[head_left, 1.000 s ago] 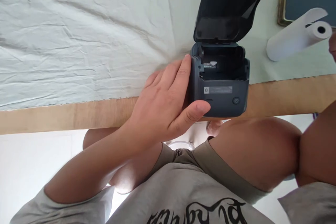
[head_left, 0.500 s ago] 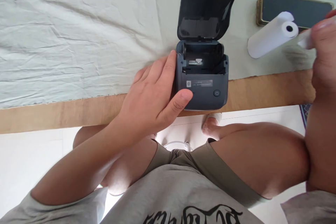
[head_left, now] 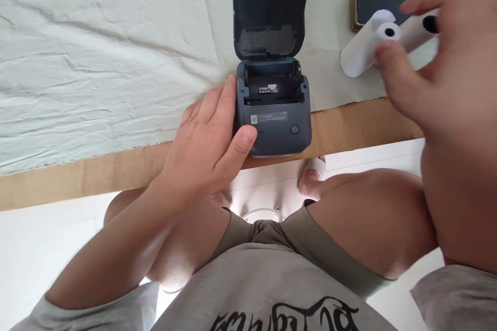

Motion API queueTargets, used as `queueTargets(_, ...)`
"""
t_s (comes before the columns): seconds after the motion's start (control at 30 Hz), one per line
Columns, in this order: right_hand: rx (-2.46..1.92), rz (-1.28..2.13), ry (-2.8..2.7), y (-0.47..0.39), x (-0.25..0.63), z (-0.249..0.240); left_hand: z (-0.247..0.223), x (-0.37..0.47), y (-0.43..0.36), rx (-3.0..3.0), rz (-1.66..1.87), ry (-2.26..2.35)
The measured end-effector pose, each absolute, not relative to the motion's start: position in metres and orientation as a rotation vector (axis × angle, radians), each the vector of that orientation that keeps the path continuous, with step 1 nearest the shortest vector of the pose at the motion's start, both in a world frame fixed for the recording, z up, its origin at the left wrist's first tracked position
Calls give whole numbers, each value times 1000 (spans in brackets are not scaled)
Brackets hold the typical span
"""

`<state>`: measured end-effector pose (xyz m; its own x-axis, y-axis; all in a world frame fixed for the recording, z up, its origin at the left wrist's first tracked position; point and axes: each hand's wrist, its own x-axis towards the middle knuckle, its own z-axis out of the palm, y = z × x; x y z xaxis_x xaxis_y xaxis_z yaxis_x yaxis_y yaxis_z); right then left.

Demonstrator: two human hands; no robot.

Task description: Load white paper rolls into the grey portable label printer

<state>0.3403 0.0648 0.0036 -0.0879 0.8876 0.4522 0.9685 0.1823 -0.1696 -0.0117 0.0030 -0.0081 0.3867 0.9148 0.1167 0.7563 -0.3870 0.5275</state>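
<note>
A dark blue-grey portable label printer (head_left: 277,137) sits at the table's front edge with its lid (head_left: 272,10) flipped up. Its paper bay shows no roll inside. Flat along the printer's left side lies my left hand (head_left: 202,137), fingers stretched out and thumb resting on the front top. At the right, my right hand (head_left: 446,57) is spread, thumb and index finger apart, slightly blurred. Its thumb is at the near end of a white paper roll (head_left: 359,54). A second white roll (head_left: 413,31) with a wide dark core lies beside it, partly hidden by the hand.
A phone in a case (head_left: 378,2) lies behind the rolls. Pale cloth (head_left: 116,51) covers the table, leaving a bare wooden strip (head_left: 77,173) along the front edge. My legs are below that edge.
My right hand has come in from the right edge to the paper rolls and spread its fingers. The second roll now shows beside the first. The view has shifted, so the printer appears further left.
</note>
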Motion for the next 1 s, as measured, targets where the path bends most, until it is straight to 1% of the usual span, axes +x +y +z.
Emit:
queueTargets(0.13,-1804,-189,-2075,67,314,12,-10,-14,4,2262,566,1441)
queueTargets(0.3,-1481,-69,-2204,55,302,12,-10,-17,4,2268,554,1407)
queueTargets(0.43,-1367,36,-2305,54,295,2,-11,-17,4,2266,550,1402)
queueTargets(0.53,-1286,202,-2287,57,290,-4,-11,-16,4,2262,557,1396)
queueTargets(0.7,-1297,526,-2179,53,289,-8,-9,-15,5,2268,548,1390)
queueTargets(0.77,-1273,566,-2226,52,289,-9,-9,-15,5,2270,548,1384)
queueTargets(0.87,-1259,511,-2261,54,289,-13,-9,-15,5,2270,542,1395)
queueTargets(1.0,-1270,729,-2088,58,289,-17,-8,-15,5,2266,524,1410)
